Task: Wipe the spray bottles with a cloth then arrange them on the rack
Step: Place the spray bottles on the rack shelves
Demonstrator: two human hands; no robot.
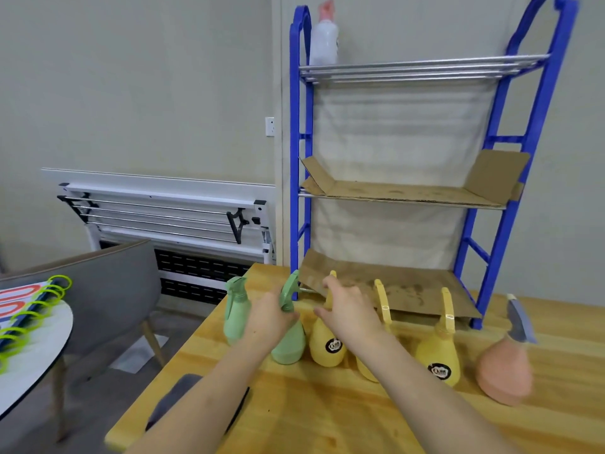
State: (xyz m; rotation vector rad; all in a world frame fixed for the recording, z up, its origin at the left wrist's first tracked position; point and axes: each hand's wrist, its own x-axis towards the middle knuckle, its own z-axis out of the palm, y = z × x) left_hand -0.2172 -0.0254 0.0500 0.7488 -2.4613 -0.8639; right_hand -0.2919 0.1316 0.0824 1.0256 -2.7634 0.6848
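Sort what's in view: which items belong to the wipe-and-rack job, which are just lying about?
Job: two green spray bottles, three yellow ones, pink bottle, white bottle on top shelf, blue rack, dark cloth.

Lying about: grey chair, folded white rack, ring binder.

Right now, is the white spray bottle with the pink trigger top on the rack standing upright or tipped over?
Upright. The white spray bottle stands on the blue rack's top shelf, pink trigger uppermost.

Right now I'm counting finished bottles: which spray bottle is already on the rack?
The white bottle with the pink trigger, on the blue rack's top shelf.
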